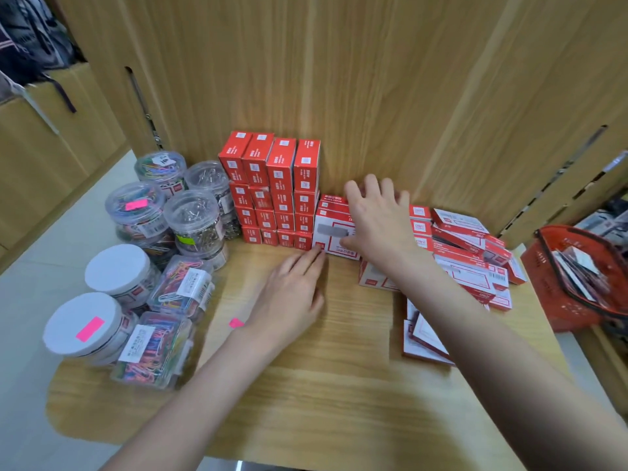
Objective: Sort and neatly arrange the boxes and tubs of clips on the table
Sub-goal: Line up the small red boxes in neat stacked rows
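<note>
my right hand (377, 220) rests spread on a white box (334, 234) beside the red stack (273, 188) at the table's (306, 385) back edge; my left hand (292, 294), fingers straight, touches its corner. tubs (142, 253) line the left edge.

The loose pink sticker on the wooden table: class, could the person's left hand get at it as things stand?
Probably yes. The small pink sticker lies flat on bare tabletop right beside the left hand, at the wrist. Nothing covers it, and the clear plastic boxes of coloured clips sit apart to its left.
</note>
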The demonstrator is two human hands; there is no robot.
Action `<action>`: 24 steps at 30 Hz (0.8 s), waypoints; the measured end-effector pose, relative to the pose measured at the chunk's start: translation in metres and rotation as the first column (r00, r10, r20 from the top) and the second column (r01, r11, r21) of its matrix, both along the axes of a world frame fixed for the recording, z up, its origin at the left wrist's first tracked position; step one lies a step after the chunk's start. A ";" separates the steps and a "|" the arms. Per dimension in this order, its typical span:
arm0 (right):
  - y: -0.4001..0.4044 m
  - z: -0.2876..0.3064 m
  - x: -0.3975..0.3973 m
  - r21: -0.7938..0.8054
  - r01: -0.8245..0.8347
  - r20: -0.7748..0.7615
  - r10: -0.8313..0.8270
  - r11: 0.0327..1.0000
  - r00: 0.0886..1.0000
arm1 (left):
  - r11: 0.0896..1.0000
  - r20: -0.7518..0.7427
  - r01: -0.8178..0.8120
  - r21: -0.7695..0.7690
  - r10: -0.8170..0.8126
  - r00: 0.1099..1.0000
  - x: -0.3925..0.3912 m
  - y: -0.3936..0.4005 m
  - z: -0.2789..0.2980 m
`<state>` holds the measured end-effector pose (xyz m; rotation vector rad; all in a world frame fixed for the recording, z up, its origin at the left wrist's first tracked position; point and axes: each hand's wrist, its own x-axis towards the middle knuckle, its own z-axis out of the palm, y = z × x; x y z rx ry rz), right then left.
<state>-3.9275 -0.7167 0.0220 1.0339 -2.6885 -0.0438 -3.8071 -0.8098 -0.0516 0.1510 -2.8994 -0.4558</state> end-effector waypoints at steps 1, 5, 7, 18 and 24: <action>-0.002 -0.001 -0.001 0.006 0.004 -0.025 -0.004 1.000 1.000 | 1.000 0.023 0.005 0.000 -0.005 1.000 -0.003 0.000 -0.001; -0.003 -0.003 -0.006 0.013 -0.015 -0.042 0.016 1.000 0.999 | 1.000 0.031 -0.001 0.012 0.000 1.000 -0.007 0.001 -0.003; 0.003 0.003 -0.010 -0.011 -0.056 0.049 0.056 0.998 0.997 | 0.999 0.013 0.007 0.040 -0.007 1.000 -0.005 0.000 -0.004; 0.108 0.030 -0.008 -0.090 -0.136 0.453 0.162 0.987 0.877 | 0.977 -0.216 0.073 0.200 -0.029 0.976 -0.003 0.019 0.009; 0.120 0.006 -0.006 0.046 -0.154 0.249 0.138 0.987 0.959 | 0.909 -0.127 0.016 0.416 0.040 0.991 -0.020 0.046 0.014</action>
